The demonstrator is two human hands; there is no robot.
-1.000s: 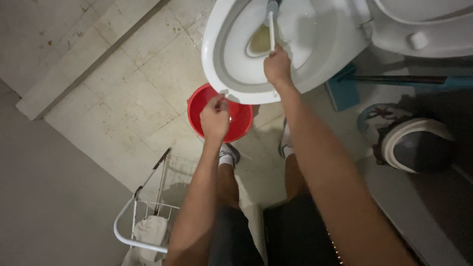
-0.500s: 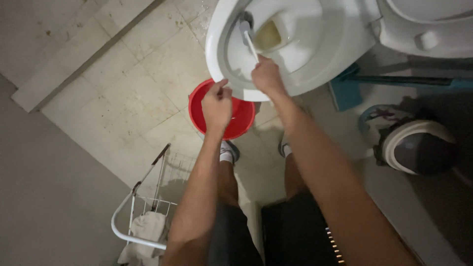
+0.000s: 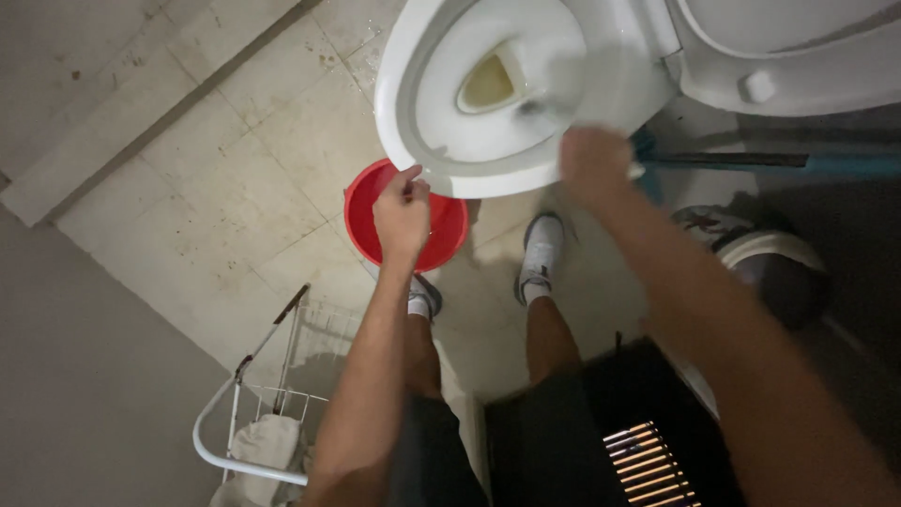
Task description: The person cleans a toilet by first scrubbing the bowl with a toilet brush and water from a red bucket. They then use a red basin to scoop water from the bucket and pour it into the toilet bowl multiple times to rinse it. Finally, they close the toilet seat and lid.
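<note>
The big white toilet (image 3: 601, 84) fills the top middle of the frame, with its lid up at the top right. The person is scrubbing inside the bowl. The right hand (image 3: 593, 161), just under the bowl's rim, is blurred; its fingers look curled around a handle. The dark brush head (image 3: 533, 106) sits inside the bowl, a little right of the yellowish water hole. The left hand (image 3: 402, 211) is in the middle of the frame, held in a loose fist over the red bucket (image 3: 449, 235). I cannot tell if it holds anything.

To scrub well, I think the brush should go all the way round the bowl and under the rim, with slow strokes so nothing splashes out. Feet should stay steady and clear of the bucket.

Now the count, biggest first:
- one toilet
- one white wire rack (image 3: 246, 424) at the bottom left, with a cloth in it
- one red bucket
- one long tool with a blue handle (image 3: 845, 164) at the right edge
- two hands
- two white shoes (image 3: 542, 253)
- one brush
</note>
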